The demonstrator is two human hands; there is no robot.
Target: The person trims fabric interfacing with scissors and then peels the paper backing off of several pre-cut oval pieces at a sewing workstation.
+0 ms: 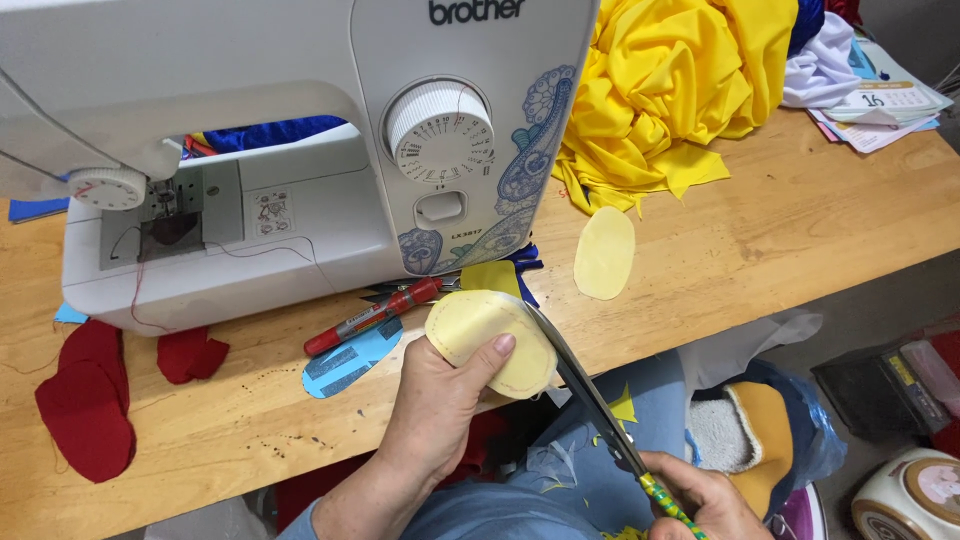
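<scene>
Left hand (445,400) closed around a pale yellow oval patch (490,342), thumb pressed on its face, held up over the near edge of the bench (780,240). Right hand (695,495) at 5 o'clock, fingers wrapped shut on the scissors (590,395) by their striped handle; blades run up toward 11 o'clock and meet the right edge of the patch, which shows a reddish stitch line near its rim. White sewing machine (300,150) sits at 11 o'clock from the patch, red thread trailing over its base. Red marker (372,316) lies just beside the patch at 10 o'clock, with a blue paper cutout (350,362) below it. Second pale yellow oval (604,252) lies flat on the bench at 1 o'clock, apart from the held one. Pile of yellow cloth (670,80) further out at 1 o'clock. Dark red fabric pieces (90,400) at 9 o'clock, well apart.
</scene>
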